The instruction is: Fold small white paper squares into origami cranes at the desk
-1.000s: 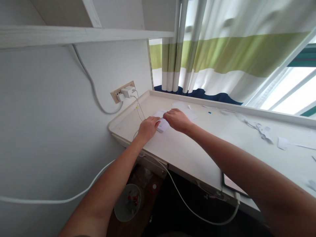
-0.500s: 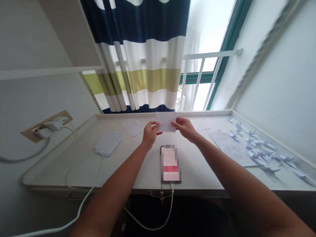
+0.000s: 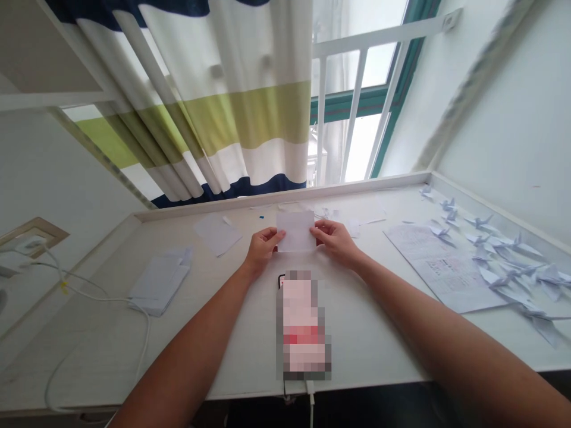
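A small square sheet of white paper (image 3: pixel 295 230) is held up facing me above the desk. My left hand (image 3: pixel 262 249) pinches its left edge, thumb on the near face. At the right edge, my right hand (image 3: pixel 335 241) grips it between thumb and fingers. Just below the hands lies a phone (image 3: pixel 303 321) with a blurred-out screen, a white cable plugged into its near end. Several folded paper cranes (image 3: pixel 504 255) cluster on the right side of the desk, some of them on a larger written sheet (image 3: pixel 441 267).
A stack of white paper (image 3: pixel 161 282) lies on the left, with a loose sheet (image 3: pixel 218 233) behind it. White charging cables (image 3: pixel 147 333) run from the wall socket (image 3: pixel 38 238) across the desk (image 3: pixel 361 333). Paper scraps lie near the raised back edge (image 3: pixel 352 190).
My view has tilted down and come closer to the desk. Both hands keep hold of the paper, which now sits slightly lower, showing more of its face.
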Tool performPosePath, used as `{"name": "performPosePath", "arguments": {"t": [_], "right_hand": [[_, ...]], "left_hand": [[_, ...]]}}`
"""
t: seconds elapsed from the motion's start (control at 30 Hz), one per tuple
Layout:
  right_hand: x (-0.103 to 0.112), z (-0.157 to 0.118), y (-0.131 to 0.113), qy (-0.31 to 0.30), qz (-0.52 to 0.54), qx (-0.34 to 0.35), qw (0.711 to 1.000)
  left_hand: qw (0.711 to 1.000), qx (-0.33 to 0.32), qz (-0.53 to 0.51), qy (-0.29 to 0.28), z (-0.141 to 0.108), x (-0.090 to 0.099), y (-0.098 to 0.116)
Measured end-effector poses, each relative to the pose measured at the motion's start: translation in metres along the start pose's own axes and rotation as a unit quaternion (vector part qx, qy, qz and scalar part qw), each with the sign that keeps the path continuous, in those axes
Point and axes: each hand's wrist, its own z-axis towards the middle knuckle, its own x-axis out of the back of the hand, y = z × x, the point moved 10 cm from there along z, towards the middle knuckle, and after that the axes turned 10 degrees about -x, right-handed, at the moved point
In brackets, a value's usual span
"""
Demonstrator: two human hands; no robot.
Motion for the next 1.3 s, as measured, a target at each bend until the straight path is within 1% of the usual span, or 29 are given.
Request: {"name": "performPosePath", "arguments": {"t": [0.07, 0.1, 0.17, 0.3, 0.4, 0.5, 0.63, 0.8, 0.93, 1.03, 1.17, 1.23, 1.3], "right_hand": [[0.002, 0.001, 0.004, 0.001, -0.009, 0.005, 1.000], [0.004, 0.001, 0.004, 0.011, -0.009, 0.009, 1.000], [0.007, 0.000, 0.004, 0.028, -0.009, 0.015, 0.999], [0.008, -0.002, 0.001, 0.048, -0.015, 0.020, 0.999], [0.009, -0.005, -0.002, 0.052, -0.017, 0.016, 0.998], [0.007, -0.007, -0.005, 0.034, -0.007, 0.005, 0.999], [0.007, -0.009, -0.007, 0.026, 0.022, -0.003, 0.999], [0.004, -0.010, -0.008, 0.010, 0.007, 0.012, 1.000], [0.003, -0.009, -0.004, -0.002, 0.015, 0.015, 1.000], [0.005, -0.008, -0.006, 0.010, 0.011, 0.033, 0.999], [0.014, -0.010, -0.013, 0.058, -0.003, 0.062, 0.996], [0.014, -0.012, -0.016, 0.057, -0.018, 0.068, 0.996], [0.013, -0.013, -0.018, 0.049, -0.022, 0.071, 0.996]], "left_hand": [[1.000, 0.004, -0.006, -0.010, 0.000, -0.001, -0.005], [1.000, 0.006, -0.008, -0.019, 0.000, -0.002, -0.006], [1.000, -0.007, 0.000, -0.026, -0.001, -0.004, -0.003], [1.000, -0.015, -0.003, -0.012, -0.002, -0.002, 0.000], [1.000, -0.005, -0.022, -0.007, -0.001, -0.001, -0.002], [0.999, 0.001, -0.036, -0.004, -0.001, 0.001, -0.004], [0.999, -0.014, -0.034, 0.003, -0.001, 0.001, -0.001], [1.000, -0.024, -0.014, -0.003, -0.002, -0.001, 0.003], [0.999, -0.021, -0.031, -0.007, -0.003, -0.004, 0.002], [0.999, -0.019, -0.042, -0.014, -0.003, -0.006, 0.002], [0.998, -0.016, -0.035, -0.059, -0.003, -0.012, 0.004], [0.997, -0.017, -0.037, -0.062, -0.003, -0.012, 0.005], [0.998, -0.026, -0.033, -0.051, -0.002, -0.009, 0.007]]}}
